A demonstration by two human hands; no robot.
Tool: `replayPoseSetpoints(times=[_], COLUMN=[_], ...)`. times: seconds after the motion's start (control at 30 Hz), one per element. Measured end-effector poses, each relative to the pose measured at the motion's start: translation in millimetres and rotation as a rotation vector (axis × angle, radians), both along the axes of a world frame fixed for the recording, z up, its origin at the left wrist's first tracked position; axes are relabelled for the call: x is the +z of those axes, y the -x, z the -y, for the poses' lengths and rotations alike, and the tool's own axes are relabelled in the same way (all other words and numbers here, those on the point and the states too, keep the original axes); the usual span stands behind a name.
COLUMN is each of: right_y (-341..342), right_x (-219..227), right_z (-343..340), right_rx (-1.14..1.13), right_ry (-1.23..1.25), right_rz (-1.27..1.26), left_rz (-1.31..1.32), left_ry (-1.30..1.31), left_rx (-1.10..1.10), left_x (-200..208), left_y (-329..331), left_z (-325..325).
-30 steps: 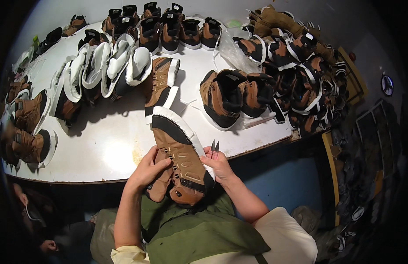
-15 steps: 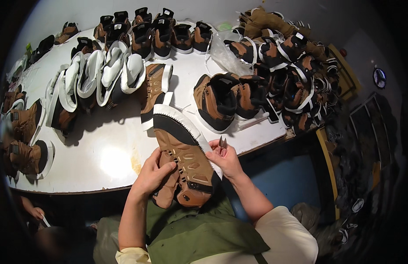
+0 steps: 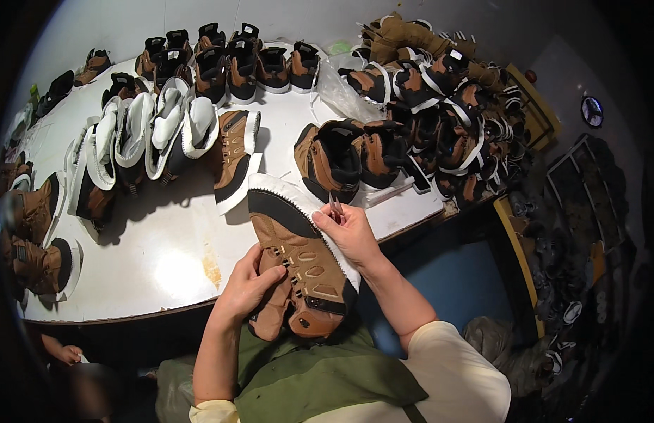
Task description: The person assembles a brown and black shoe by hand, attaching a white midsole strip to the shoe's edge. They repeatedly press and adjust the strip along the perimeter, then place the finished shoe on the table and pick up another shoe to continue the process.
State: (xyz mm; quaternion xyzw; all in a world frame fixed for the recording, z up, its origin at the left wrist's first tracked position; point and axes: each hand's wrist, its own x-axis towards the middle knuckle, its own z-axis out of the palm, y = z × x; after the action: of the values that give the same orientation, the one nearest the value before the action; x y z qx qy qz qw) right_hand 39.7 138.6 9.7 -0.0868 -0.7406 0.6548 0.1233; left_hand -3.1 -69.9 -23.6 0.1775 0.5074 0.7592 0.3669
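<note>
A brown and black shoe upper point(image 3: 302, 250) with a white, stitched lower edge lies tilted over my lap, toe end up toward the table. My left hand point(image 3: 251, 283) grips its left side, thumb over the lacing area. At the white edge, my right hand point(image 3: 347, 233) is closed with its thumb pressing on the stitching. Out of the same hand stick the two pointed blades of small thread snips point(image 3: 335, 204); their handles are hidden in the palm. Just beyond on the table rests another brown upper point(image 3: 235, 158) with a white edge.
On the white table point(image 3: 151, 282) stand rows of brown and black shoes point(image 3: 242, 70) at the back, with white-lined uppers point(image 3: 137, 130) at left. A heaped pile of shoes point(image 3: 454, 120) fills the right end. At lower left, another person's hand point(image 3: 68, 353) shows.
My right hand has slid up along the white edge toward the toe, snips still in it. The left hand keeps its hold on the upper. The whole view has shifted slightly.
</note>
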Motion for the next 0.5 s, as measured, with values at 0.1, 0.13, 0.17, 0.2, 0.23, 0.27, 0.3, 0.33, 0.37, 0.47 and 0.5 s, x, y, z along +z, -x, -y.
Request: replayPoseSetpoints(times=[0.1, 0.13, 0.17, 0.2, 0.23, 0.27, 0.3, 0.33, 0.37, 0.47, 0.5], right_y=[-2.2, -2.7, -2.9, -3.1, -3.2, -3.4, -3.5, -4.1, -4.8, -4.7, -4.5], right_x=[3.4, 3.5, 2.8, 2.5, 2.0, 1.4, 1.3, 2.1, 2.9, 1.1, 0.3], right_z=[1.9, 1.1, -0.4, -2.0, -3.1, -3.9, -4.2, -4.6, -5.0, -6.7, -7.2], right_rx=[0.022, 0.030, 0.038, 0.046, 0.049, 0.052, 0.057, 0.056, 0.054, 0.054, 0.055], right_ry=[-0.014, 0.004, 0.022, 0.040, 0.054, 0.069, 0.084, 0.095, 0.106, 0.145, 0.158], right_rz=[-0.033, -0.027, -0.021, -0.015, -0.010, -0.005, 0.000, 0.009, 0.017, 0.022, 0.020], left_rz=[0.015, 0.020, 0.026, 0.035, 0.045, 0.054, 0.054, 0.053, 0.053, 0.048, 0.047], left_ry=[-0.027, -0.034, -0.041, -0.046, -0.050, -0.055, -0.063, -0.072, -0.080, -0.081, -0.078], left_rx=[-0.020, -0.026, -0.033, -0.029, -0.025, -0.021, -0.024, -0.027, -0.030, -0.064, -0.071], left_x=[-2.4, -2.5, -2.8, -2.9, -3.2, -3.7, -4.9, -6.5, -7.5, -4.2, -3.7], left_y=[-0.6, -1.0, -1.5, -2.2, -3.3, -4.4, -5.1, -5.6, -6.1, -6.3, -6.3], left_z=[2.2, 2.4, 2.5, 2.3, 2.1, 1.8, 2.0, 1.9, 1.2, 1.6, 1.8])
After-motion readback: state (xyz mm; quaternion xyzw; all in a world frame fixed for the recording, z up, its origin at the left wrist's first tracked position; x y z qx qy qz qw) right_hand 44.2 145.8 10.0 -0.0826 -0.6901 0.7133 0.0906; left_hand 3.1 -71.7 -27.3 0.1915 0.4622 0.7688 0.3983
